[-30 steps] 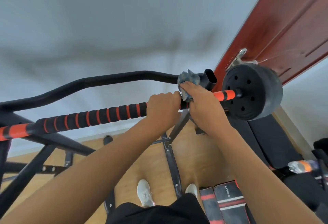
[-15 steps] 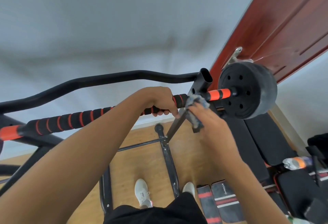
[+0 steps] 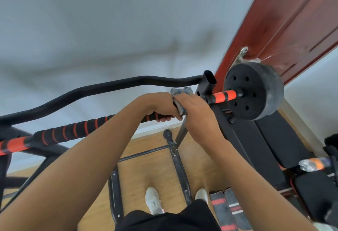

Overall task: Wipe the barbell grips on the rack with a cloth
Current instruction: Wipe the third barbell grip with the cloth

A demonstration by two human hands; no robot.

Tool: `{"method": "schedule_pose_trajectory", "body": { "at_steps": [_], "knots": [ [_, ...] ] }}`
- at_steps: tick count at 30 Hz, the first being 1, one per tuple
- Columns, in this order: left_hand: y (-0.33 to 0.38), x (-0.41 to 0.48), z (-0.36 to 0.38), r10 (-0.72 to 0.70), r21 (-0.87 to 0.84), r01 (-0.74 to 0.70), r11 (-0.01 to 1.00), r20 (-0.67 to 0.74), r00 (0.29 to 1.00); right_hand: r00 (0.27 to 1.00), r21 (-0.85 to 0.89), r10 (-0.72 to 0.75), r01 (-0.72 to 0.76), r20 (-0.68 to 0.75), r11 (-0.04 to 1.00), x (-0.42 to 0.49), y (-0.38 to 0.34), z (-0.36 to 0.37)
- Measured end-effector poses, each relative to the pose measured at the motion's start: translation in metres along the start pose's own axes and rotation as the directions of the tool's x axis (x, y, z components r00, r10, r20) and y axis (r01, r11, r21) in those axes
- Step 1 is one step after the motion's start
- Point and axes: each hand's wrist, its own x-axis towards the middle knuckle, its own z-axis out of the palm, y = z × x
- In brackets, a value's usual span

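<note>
Barbell grip [image 3: 73, 132], black foam with orange rings, sits across the rack [image 3: 209, 82] at chest level, and we work its right end. Our right hand [image 3: 193, 110] has fingers curled over the bar with the cloth [image 3: 180, 91] bunched under the palm; a grey-blue tuft sticks out above the knuckles, and the fingertips are hidden behind the bar. Our left hand [image 3: 161, 105] touches the right one, fingers wrapped round the grip from above, tips showing below the bar.

Handling, as we judge it: cloth is soft, light and crumples easily, so it needs a full wrap around the bar to stay put. Foam looks squashy and grippy, so the cloth will probably drag, not slide; short twisting strokes suit it better. The bar itself is stiff and heavy with the black weight plate [image 3: 254, 93] on its end, and only rests in the rack cradle, so it could roll. Best hold: left hand clamps the foam right beside the wiped patch. The door [image 3: 292, 20] stands close behind the plate.
</note>
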Motion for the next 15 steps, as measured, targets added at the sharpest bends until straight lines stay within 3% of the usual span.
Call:
{"method": "schedule_pose_trajectory", "body": {
  "at_steps": [4, 6, 8, 11, 15],
  "knots": [
    [0.001, 0.005, -0.012, -0.050, -0.068, 0.076, 0.995, 0.317, 0.947, 1.000, -0.009, -0.017, 0.017, -0.019, 1.000, -0.014, 0.000, -0.011],
    [-0.001, 0.003, -0.016, -0.022, -0.120, 0.069, 0.990, 0.353, 0.935, 1.000, 0.036, -0.012, 0.012, -0.012, 0.999, -0.019, -0.003, -0.017],
    [-0.005, -0.002, -0.012, 0.039, -0.146, -0.003, 0.989, 0.245, 0.969, 1.000, 0.112, 0.023, -0.024, 0.012, 0.993, -0.019, -0.001, -0.021],
    [-0.012, -0.008, -0.006, 0.147, -0.017, -0.148, 0.989, -0.034, 0.989, 0.994, 0.212, 0.088, -0.099, 0.064, 0.972, -0.009, 0.006, -0.033],
    [-0.019, -0.018, -0.006, 0.104, -0.103, -0.106, 0.989, -0.021, 0.994, 0.995, 0.110, 0.071, -0.079, 0.071, 0.991, -0.007, 0.002, -0.032]
  ]
}}
